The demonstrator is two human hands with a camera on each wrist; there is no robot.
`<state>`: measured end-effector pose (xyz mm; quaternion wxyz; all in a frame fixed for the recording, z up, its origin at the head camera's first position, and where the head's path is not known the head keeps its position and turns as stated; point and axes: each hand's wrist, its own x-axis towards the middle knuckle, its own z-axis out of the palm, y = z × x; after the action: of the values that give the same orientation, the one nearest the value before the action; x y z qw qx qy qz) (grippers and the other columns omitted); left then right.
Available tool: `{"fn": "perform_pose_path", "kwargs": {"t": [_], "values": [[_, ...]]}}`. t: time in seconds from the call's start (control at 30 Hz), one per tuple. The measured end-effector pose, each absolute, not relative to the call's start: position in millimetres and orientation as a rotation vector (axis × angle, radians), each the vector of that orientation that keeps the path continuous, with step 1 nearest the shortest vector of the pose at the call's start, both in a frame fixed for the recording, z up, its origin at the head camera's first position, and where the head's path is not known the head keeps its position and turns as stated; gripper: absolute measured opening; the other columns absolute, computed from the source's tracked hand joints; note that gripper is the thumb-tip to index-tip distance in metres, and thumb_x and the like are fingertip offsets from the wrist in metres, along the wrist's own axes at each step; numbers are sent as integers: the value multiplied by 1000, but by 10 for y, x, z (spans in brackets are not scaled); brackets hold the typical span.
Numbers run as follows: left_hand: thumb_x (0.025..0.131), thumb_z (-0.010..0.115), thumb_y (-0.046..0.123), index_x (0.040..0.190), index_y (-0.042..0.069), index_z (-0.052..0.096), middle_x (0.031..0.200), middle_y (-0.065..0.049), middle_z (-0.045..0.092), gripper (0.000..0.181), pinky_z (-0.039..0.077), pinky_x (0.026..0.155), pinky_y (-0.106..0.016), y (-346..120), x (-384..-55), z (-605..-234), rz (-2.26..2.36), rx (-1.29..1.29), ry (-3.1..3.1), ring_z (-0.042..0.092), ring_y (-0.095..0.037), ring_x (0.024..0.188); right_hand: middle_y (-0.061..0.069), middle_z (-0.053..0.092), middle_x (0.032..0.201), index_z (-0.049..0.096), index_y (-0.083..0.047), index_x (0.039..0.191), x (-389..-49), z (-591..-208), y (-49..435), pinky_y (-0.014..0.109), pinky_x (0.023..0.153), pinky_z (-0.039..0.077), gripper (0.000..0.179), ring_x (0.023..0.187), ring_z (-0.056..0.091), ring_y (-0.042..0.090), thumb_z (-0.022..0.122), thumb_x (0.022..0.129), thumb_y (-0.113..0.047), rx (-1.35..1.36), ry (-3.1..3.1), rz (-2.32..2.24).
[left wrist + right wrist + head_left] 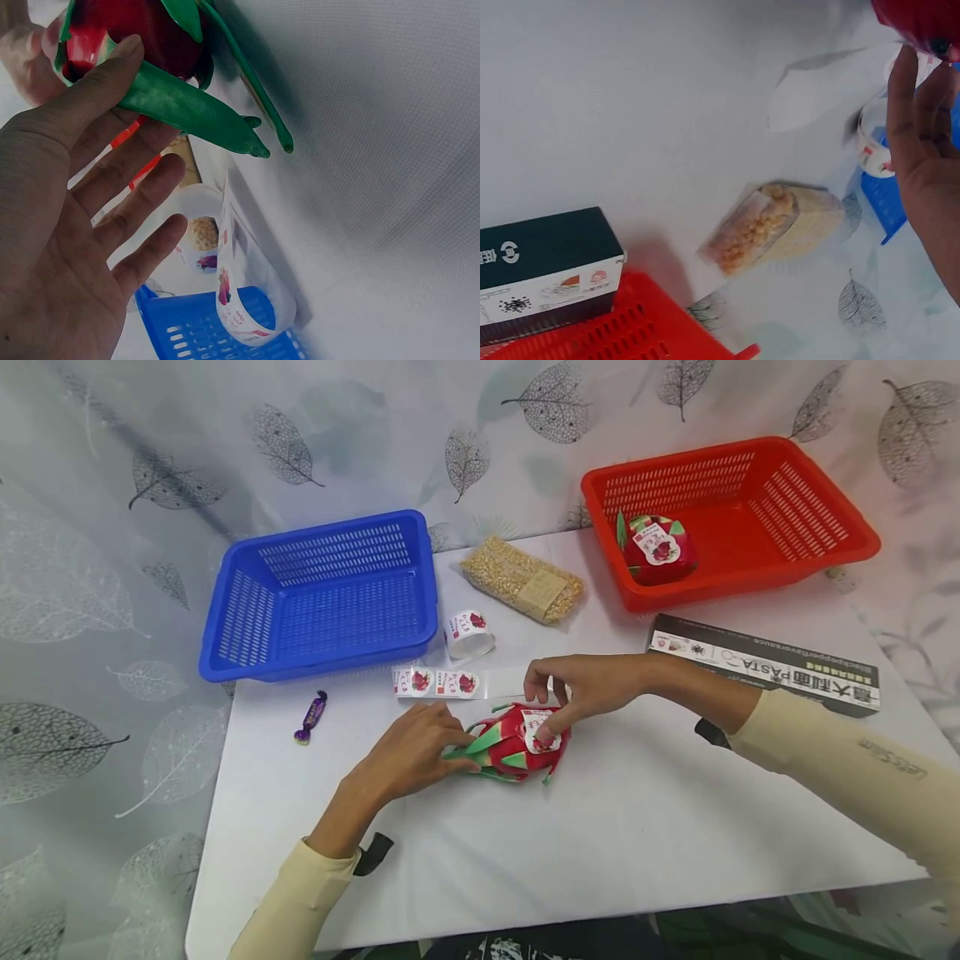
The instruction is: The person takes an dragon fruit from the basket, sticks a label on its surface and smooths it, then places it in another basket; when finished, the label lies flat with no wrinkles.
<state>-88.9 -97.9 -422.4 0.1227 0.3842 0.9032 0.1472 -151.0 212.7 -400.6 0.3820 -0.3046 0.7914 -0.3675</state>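
A red dragon fruit with green leaf tips lies on the white table, a printed sticker on its upper side. My left hand holds its leafy end; in the left wrist view, the thumb lies over a long green leaf while the other fingers spread behind it. At the fruit's other end, my right hand presses the sticker with its thumb, fingers bent loosely above. Just behind the fruit, a strip of stickers runs out from a sticker roll.
A blue basket stands at the back left, with a purple wrapped candy in front. A bag of corn kernels lies at the back. The red basket holds another stickered dragon fruit. A pasta box lies beyond my right forearm.
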Motion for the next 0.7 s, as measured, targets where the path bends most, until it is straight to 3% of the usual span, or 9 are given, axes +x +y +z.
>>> {"fn": "perform_pose_path", "kwargs": {"t": [0.33,0.7], "values": [[85,90,37,112,16,85,97,4,78,35,52,94,-38,-970,-895,-4225,438,1155,2637,59,-16,97,0,58,124,51,-16,130,-1424,-4047,2081,31,91,59,64,123,55,20,91,85,-38,-769,2067,-803],[85,91,36,113,15,85,99,3,78,35,52,96,-38,-959,-888,-4237,452,1122,2628,59,-15,99,1,56,128,46,-19,136,-1400,-4048,2079,34,94,58,72,124,55,20,88,85,-48,-737,2082,-710]]}}
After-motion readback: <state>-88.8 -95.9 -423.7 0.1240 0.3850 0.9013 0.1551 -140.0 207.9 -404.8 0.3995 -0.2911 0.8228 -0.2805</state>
